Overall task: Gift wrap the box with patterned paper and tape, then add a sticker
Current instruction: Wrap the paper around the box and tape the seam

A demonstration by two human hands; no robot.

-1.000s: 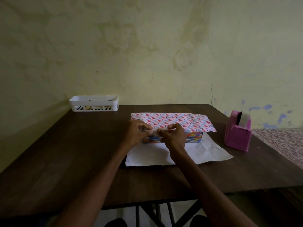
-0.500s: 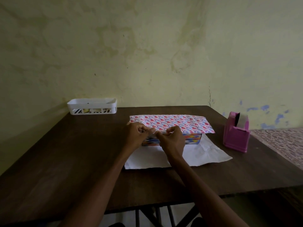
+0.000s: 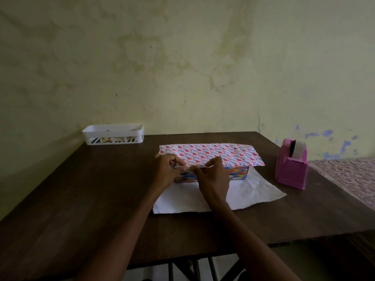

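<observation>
The wrap is in its early stage. The box (image 3: 237,174) sits near the middle of the counter (image 3: 81,189) on the patterned paper (image 3: 213,154), whose far flap, printed with hearts, is already folded over the top of the box. The near flap lies flat on the counter, white side up, and the box's colourful front face is uncovered. The left hand (image 3: 166,171) and right hand (image 3: 213,177) meet at the near top edge of the box, fingers curled and pinching the flap's edge there. Whether a strip of tape is stretched between them is too small to tell. The pink tape dispenser (image 3: 291,169) stands just right of the paper. By my reading, fixing this flap, raising the near one, closing both ends and adding the sticker all remain. No sticker shows; the white basket (image 3: 113,134) at the far left holds items I cannot make out.
</observation>
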